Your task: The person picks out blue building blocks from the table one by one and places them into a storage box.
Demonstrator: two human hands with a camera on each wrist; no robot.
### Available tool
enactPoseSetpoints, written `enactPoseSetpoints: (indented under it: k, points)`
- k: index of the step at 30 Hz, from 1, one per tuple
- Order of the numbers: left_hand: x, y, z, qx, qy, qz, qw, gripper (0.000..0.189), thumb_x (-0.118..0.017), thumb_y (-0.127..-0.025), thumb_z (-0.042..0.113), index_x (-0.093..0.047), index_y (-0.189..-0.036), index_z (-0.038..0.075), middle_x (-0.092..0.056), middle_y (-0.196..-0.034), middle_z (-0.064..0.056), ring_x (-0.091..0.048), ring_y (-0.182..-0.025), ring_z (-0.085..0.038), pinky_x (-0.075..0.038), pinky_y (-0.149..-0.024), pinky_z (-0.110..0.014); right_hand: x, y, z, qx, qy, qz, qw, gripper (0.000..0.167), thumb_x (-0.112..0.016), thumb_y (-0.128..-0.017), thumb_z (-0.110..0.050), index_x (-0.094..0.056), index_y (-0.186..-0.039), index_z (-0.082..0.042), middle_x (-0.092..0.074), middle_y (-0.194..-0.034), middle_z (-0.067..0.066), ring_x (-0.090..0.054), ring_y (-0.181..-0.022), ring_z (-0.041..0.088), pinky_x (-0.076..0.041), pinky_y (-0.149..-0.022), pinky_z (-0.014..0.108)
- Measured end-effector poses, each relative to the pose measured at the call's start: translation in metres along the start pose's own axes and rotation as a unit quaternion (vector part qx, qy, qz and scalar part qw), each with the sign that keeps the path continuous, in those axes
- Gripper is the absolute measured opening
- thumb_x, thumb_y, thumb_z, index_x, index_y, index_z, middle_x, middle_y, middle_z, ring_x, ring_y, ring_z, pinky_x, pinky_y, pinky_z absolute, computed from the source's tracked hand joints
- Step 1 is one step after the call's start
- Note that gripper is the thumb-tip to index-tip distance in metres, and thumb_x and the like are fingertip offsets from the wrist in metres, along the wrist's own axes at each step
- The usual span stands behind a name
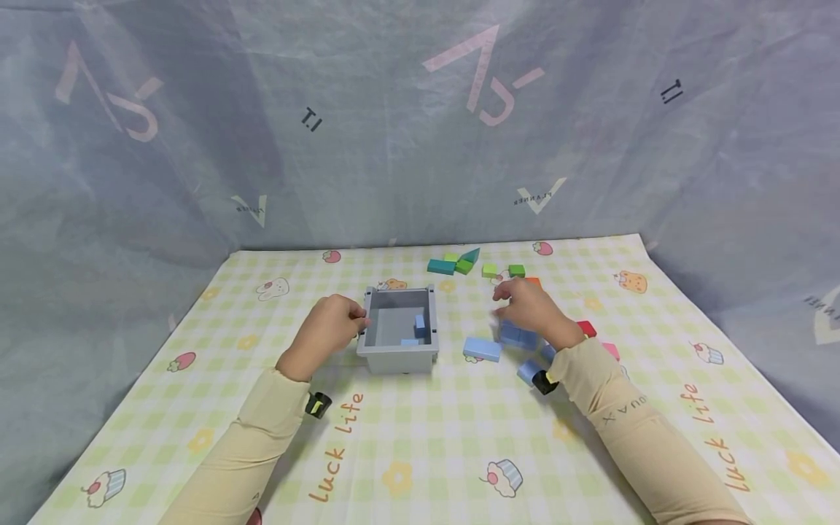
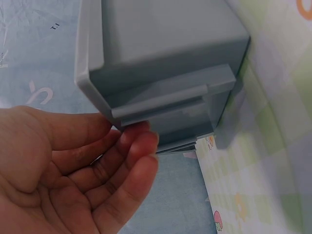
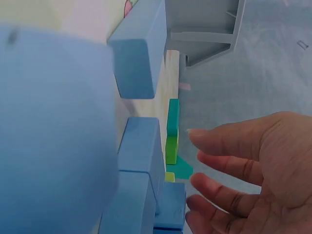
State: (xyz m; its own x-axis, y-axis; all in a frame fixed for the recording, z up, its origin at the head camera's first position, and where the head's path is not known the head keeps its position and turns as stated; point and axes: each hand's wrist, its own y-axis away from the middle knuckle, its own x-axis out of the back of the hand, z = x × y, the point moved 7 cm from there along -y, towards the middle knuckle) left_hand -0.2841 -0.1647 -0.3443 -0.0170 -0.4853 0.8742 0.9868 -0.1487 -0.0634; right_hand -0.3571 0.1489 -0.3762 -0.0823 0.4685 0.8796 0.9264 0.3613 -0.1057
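A grey plastic box [image 1: 400, 362] stands open-topped near the middle of the table, with two small blue blocks [image 1: 420, 323] visible inside. My left hand [image 1: 328, 324] pinches the box's left rim between thumb and fingers; the left wrist view shows the fingertips at the rim's edge. To the right of the box, my right hand [image 1: 530, 308] hovers over a group of blue blocks [image 1: 518, 336], thumb and fingers apart and nothing between them. One long blue block [image 1: 482, 349] lies between that group and the box. In the right wrist view, a blue block [image 3: 56, 131] looms close to the camera.
Green and teal blocks [image 1: 442, 267] lie behind the box, with more green blocks [image 1: 516, 270] to their right. A red block [image 1: 586, 329], an orange block [image 1: 534, 282] and a pink block [image 1: 612, 351] sit around the right hand. A grey-blue curtain [image 1: 394, 146] hangs behind the table.
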Motion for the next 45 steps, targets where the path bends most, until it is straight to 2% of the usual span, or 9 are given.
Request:
enactPoseSetpoints:
  k: [4, 9, 17, 24, 31, 37, 45]
  points:
    - [0.001, 0.000, 0.001, 0.000, -0.002, 0.001, 1.0000, 0.015, -0.068, -0.095, 0.014, -0.078, -0.091, 0.004, -0.068, -0.074, -0.002, -0.046, -0.058, -0.016, -0.038, -0.059, -0.030, 0.001, 0.000, 0.004, -0.009, 0.022, -0.002, 0.9997, 0.031, -0.070, -0.086, -0.006, -0.069, -0.114, 0.005, -0.068, -0.114, 0.021, -0.062, -0.106, 0.036, -0.049, -0.091, 0.050]
    - [0.001, 0.000, 0.001, 0.000, -0.003, 0.001, 1.0000, 0.014, -0.069, -0.095, 0.015, -0.078, -0.092, 0.005, -0.068, -0.075, -0.001, -0.047, -0.059, -0.016, -0.039, -0.059, -0.031, -0.003, -0.002, 0.012, -0.018, 0.040, -0.010, 0.9990, 0.029, -0.068, -0.085, -0.002, -0.070, -0.113, 0.005, -0.068, -0.114, 0.022, -0.060, -0.107, 0.036, -0.049, -0.091, 0.050]
    - [0.002, 0.001, 0.001, -0.006, 0.004, 0.002, 1.0000, 0.015, -0.068, -0.096, 0.014, -0.079, -0.091, 0.004, -0.072, -0.079, -0.005, -0.043, -0.055, -0.015, -0.038, -0.059, -0.030, -0.004, -0.004, 0.013, -0.027, 0.038, -0.019, 0.9987, 0.025, -0.064, -0.087, 0.002, -0.070, -0.111, 0.005, -0.067, -0.116, 0.023, -0.060, -0.111, 0.036, -0.048, -0.094, 0.050]
    - [0.001, -0.001, 0.000, -0.005, -0.008, 0.001, 1.0000, 0.015, -0.068, -0.096, 0.014, -0.078, -0.093, 0.004, -0.070, -0.079, -0.003, -0.049, -0.061, -0.016, -0.041, -0.062, -0.031, -0.005, -0.004, 0.013, -0.038, 0.035, -0.024, 0.9984, 0.021, -0.063, -0.089, 0.001, -0.071, -0.108, 0.004, -0.066, -0.116, 0.022, -0.060, -0.111, 0.035, -0.049, -0.093, 0.049]
    - [0.000, -0.001, 0.000, -0.001, -0.002, 0.004, 1.0000, 0.015, -0.068, -0.095, 0.014, -0.078, -0.091, 0.005, -0.069, -0.076, -0.002, -0.049, -0.059, -0.017, -0.040, -0.060, -0.031, -0.004, -0.004, 0.016, -0.039, 0.032, -0.021, 0.9985, 0.021, -0.064, -0.089, 0.000, -0.071, -0.109, 0.005, -0.067, -0.115, 0.022, -0.061, -0.111, 0.035, -0.049, -0.094, 0.050]
    - [-0.001, -0.001, 0.000, 0.001, -0.004, 0.005, 1.0000, 0.014, -0.069, -0.095, 0.014, -0.078, -0.093, 0.004, -0.070, -0.079, -0.002, -0.051, -0.062, -0.017, -0.041, -0.062, -0.031, 0.000, -0.004, 0.013, -0.021, 0.023, 0.013, 0.9994, 0.020, -0.066, -0.090, -0.003, -0.072, -0.108, 0.005, -0.069, -0.111, 0.021, -0.063, -0.108, 0.036, -0.049, -0.094, 0.050]
    - [-0.001, -0.001, 0.000, 0.000, -0.001, 0.008, 1.0000, 0.014, -0.069, -0.095, 0.014, -0.079, -0.092, 0.004, -0.070, -0.077, -0.002, -0.051, -0.061, -0.016, -0.042, -0.062, -0.031, 0.017, 0.003, -0.005, 0.001, -0.034, 0.085, 0.9958, 0.016, -0.069, -0.090, -0.007, -0.073, -0.104, 0.001, -0.066, -0.110, 0.018, -0.060, -0.097, 0.032, -0.048, -0.087, 0.048]
